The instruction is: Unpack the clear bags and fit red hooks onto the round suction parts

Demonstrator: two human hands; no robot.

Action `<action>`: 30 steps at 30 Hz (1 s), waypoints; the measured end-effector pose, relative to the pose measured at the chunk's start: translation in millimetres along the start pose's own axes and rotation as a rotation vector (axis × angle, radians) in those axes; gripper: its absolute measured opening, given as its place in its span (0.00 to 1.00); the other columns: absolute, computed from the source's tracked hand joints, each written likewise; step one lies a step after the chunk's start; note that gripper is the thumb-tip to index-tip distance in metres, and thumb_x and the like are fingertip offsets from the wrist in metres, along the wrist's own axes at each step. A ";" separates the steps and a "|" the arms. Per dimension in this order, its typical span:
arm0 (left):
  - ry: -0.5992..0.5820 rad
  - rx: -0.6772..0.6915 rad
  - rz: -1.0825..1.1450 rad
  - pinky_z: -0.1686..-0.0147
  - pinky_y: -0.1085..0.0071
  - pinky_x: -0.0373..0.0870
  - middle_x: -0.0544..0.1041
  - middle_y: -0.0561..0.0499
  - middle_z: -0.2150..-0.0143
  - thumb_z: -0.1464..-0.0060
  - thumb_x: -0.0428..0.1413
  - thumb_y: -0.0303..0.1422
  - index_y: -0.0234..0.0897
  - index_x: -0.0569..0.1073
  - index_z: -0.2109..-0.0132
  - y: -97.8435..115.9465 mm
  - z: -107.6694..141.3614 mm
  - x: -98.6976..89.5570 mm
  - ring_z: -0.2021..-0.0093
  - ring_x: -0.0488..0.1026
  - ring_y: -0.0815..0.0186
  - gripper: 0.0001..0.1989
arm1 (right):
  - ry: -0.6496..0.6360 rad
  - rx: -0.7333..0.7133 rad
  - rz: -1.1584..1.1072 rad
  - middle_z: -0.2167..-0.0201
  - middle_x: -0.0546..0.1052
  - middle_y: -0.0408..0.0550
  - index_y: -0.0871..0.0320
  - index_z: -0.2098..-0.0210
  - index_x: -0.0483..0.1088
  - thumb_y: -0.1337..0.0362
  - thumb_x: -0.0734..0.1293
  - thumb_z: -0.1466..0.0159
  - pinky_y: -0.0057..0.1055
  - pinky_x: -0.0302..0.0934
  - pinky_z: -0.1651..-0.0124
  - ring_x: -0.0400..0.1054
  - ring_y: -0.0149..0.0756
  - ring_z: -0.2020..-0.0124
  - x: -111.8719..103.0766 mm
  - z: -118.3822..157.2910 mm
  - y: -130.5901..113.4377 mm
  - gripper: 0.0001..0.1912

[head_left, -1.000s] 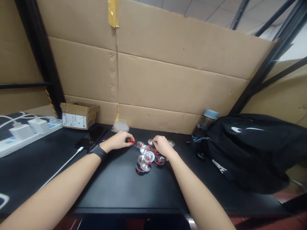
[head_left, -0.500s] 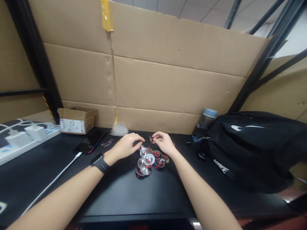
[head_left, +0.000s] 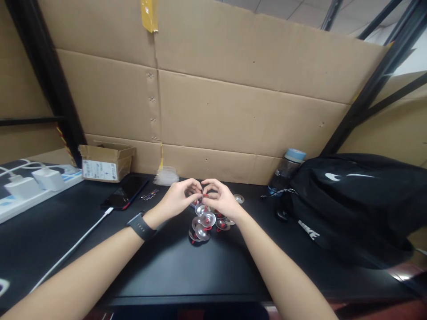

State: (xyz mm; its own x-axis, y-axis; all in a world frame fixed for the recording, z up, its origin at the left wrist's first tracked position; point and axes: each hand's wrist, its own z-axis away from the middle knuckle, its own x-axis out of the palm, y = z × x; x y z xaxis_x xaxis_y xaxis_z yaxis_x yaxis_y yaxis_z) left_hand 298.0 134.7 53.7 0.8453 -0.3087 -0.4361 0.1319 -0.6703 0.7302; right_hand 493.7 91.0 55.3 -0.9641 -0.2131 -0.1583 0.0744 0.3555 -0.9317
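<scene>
My left hand [head_left: 183, 195] and my right hand [head_left: 219, 198] meet over a pile of small metal finger cymbals [head_left: 203, 231] with red loops. A finger cymbal [head_left: 202, 193], seen nearly edge-on, is pinched between the fingertips of both hands. My fingers partly hide it and its red loop. Several cymbals lie overlapping just below my hands, some tucked under the right one. A single cymbal [head_left: 239, 198] lies apart, beyond my right wrist. A dark watch [head_left: 141, 226] is on my left wrist.
On the left are a power strip [head_left: 20, 204], a phone [head_left: 125, 194] with a white cable, and a small open carton [head_left: 106, 164]. Clear plastic discs [head_left: 166, 176] are stacked at the back. A bottle [head_left: 287, 171] and a black bag [head_left: 353, 209] stand right.
My right hand has brought its cymbal left and my left hand has moved in to meet it, fingers now pinching the cymbal. The view has shifted slightly.
</scene>
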 end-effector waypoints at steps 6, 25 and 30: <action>-0.011 -0.029 0.174 0.59 0.68 0.76 0.78 0.49 0.62 0.45 0.60 0.32 0.38 0.70 0.55 -3.5 -1.4 4.8 0.61 0.78 0.64 0.11 | -0.051 -0.026 0.132 0.49 0.71 0.49 0.52 0.46 0.67 0.65 0.77 0.50 0.28 0.69 0.61 0.74 0.33 0.61 0.9 0.6 3.2 0.33; -0.193 -0.013 -0.332 0.63 0.71 0.74 0.80 0.50 0.65 0.49 0.62 0.32 0.37 0.75 0.61 -77.0 -7.7 -58.7 0.64 0.80 0.64 0.07 | 0.225 0.461 1.108 0.62 0.81 0.52 0.59 0.61 0.78 0.53 0.75 0.47 0.29 0.60 0.63 0.74 0.40 0.62 -139.1 14.8 34.5 0.20; -0.256 -0.004 -0.361 0.61 0.71 0.72 0.81 0.50 0.64 0.49 0.62 0.32 0.37 0.77 0.62 -76.8 -5.6 -58.7 0.63 0.79 0.64 0.06 | 0.147 0.500 1.028 0.64 0.82 0.51 0.61 0.61 0.79 0.56 0.75 0.46 0.27 0.61 0.64 0.75 0.38 0.64 -142.2 17.1 38.8 0.17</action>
State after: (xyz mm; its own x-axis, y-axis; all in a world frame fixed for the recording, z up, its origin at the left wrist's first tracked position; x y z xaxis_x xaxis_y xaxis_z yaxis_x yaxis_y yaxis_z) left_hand 241.2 208.0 26.2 0.5894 -0.2127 -0.7793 0.3973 -0.7636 0.5090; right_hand 638.0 119.5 36.0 -0.4072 0.0886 -0.9090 0.9034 -0.1076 -0.4152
